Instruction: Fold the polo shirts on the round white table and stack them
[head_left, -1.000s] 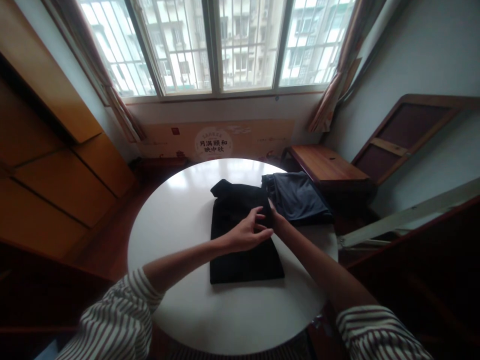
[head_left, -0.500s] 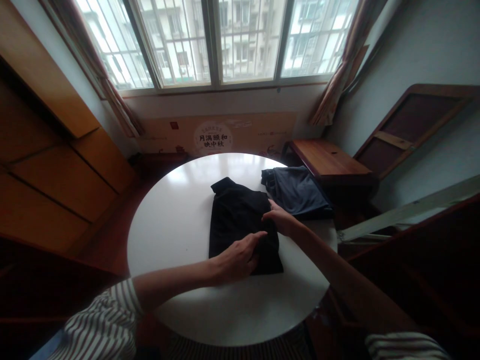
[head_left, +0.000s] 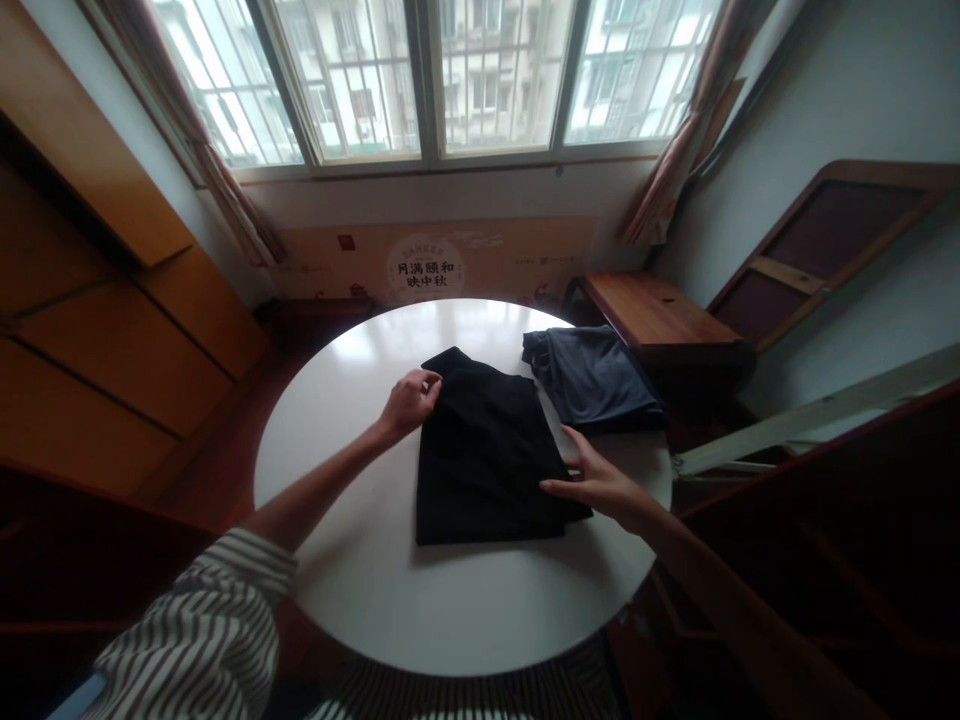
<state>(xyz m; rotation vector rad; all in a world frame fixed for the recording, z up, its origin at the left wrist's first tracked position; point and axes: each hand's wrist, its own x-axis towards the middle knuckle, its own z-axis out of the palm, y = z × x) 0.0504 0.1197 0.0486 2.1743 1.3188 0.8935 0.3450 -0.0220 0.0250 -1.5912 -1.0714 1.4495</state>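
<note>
A black folded garment (head_left: 484,460) lies on the white round table (head_left: 337,490), its upper left corner sticking out as a folded flap. My left hand (head_left: 411,402) is at that upper left edge, fingertips pinched together on the fabric. At the lower right edge is my right hand (head_left: 604,480), its thumb over the cloth and its forefinger stretched out apart from it. A small part of the garment juts out below that hand. Whether this is a shirt or trousers cannot be told.
Folded dark grey-blue clothing (head_left: 600,375) lies at the table's right rear edge. Behind it stands a low wooden table (head_left: 660,310). Wooden cabinets (head_left: 112,350) line the left side, and a printed banner (head_left: 330,250) runs under the window.
My left hand has moved from the garment's lower middle to its upper left edge. My right hand has slid down along the right side, where the fabric now reaches further out.
</note>
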